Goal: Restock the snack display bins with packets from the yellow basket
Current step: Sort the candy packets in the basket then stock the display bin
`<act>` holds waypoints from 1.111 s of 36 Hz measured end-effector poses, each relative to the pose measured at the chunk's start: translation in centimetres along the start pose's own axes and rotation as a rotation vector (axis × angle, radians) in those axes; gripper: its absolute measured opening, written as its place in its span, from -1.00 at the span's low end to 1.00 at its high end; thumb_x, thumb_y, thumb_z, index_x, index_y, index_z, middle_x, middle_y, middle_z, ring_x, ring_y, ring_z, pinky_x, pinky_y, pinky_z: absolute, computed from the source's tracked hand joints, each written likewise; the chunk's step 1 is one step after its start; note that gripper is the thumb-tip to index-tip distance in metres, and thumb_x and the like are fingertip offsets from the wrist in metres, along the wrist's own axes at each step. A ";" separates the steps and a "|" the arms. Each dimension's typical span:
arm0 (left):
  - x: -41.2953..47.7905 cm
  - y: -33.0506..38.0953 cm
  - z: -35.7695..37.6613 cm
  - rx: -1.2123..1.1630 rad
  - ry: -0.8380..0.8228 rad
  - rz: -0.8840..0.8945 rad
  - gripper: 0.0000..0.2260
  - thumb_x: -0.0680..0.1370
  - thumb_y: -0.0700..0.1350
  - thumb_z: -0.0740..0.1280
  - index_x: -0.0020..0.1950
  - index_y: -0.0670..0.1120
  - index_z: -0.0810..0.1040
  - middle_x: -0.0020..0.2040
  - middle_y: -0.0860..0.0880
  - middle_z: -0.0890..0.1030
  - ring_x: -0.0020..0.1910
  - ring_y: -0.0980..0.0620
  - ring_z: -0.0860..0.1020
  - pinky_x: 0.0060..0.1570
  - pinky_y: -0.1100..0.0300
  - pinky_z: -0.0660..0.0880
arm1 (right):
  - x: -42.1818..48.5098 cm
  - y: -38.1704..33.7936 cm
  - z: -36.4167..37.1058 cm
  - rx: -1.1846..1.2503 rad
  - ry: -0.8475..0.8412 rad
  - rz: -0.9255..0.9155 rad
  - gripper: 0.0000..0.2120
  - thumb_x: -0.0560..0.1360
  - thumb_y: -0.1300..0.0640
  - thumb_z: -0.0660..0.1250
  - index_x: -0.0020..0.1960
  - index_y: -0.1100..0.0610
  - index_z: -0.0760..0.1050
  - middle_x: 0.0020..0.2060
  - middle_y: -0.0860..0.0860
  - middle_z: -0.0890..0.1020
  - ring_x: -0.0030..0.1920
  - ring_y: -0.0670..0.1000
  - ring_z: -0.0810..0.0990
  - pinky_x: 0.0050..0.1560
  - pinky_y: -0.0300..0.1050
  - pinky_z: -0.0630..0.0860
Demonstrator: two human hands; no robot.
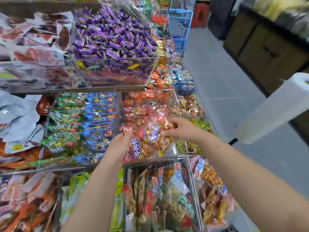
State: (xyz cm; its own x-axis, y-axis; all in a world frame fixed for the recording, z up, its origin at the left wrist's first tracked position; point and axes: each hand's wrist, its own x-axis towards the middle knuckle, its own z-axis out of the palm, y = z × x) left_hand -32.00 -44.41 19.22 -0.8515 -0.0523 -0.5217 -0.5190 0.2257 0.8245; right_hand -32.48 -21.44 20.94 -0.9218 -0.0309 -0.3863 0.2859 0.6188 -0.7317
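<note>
Both my hands hold one large clear bag of small red and gold snack packets (147, 139) over a clear acrylic bin (174, 101) in the middle tier of the display. My left hand (119, 144) grips the bag's near left side from below. My right hand (182, 128) pinches its upper right edge. The bin under the bag holds red and orange packets at its far end. The yellow basket is not in view.
Left of that bin is a bin of green and blue packets (83, 124). Above is a bin of purple candies (113, 37). Nearer me are bins of mixed snacks (160, 198). A blue basket (180, 25) stands up the aisle; grey floor (225, 81) lies to the right.
</note>
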 end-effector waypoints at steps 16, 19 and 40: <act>2.2 2.4 -5.2 -0.317 0.048 0.121 -0.78 0.45 0.04 0.48 0.05 0.03 0.57 -0.13 -0.06 0.72 -0.18 -0.09 0.69 -0.18 -0.05 0.61 | 4.8 2.0 5.9 -0.383 0.243 0.198 0.01 0.38 0.54 0.15 0.49 -0.21 -0.28 0.50 0.24 0.05 0.06 0.16 0.60 -0.07 0.01 0.59; 2.3 2.0 -5.5 -0.337 0.052 0.114 -0.77 0.46 0.01 0.47 0.05 -0.01 0.57 -0.18 -0.05 0.72 -0.21 -0.07 0.70 -0.26 0.03 0.61 | 5.8 3.0 7.0 -0.537 0.221 0.252 -0.05 0.35 0.54 0.17 0.53 -0.05 -0.17 0.50 0.24 -0.20 0.35 0.27 0.37 0.16 0.03 0.51; 3.5 1.3 -6.3 -0.309 0.034 0.041 -0.76 0.49 0.00 0.43 0.10 -0.06 0.56 -0.13 -0.10 0.72 -0.20 -0.10 0.70 -0.25 0.07 0.59 | 9.4 5.9 8.1 -1.184 -0.017 0.009 0.03 0.39 0.34 0.20 0.28 0.04 -0.69 0.40 0.12 -0.50 0.36 0.19 -0.55 0.25 0.25 -0.50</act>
State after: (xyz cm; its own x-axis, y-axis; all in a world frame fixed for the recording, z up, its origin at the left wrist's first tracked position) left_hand -36.10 -50.43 19.86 -0.8716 -0.0827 -0.4832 -0.4778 -0.0779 0.8750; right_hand -37.34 -24.45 8.44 -0.9148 -0.0274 -0.4029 -0.1361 0.9602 0.2438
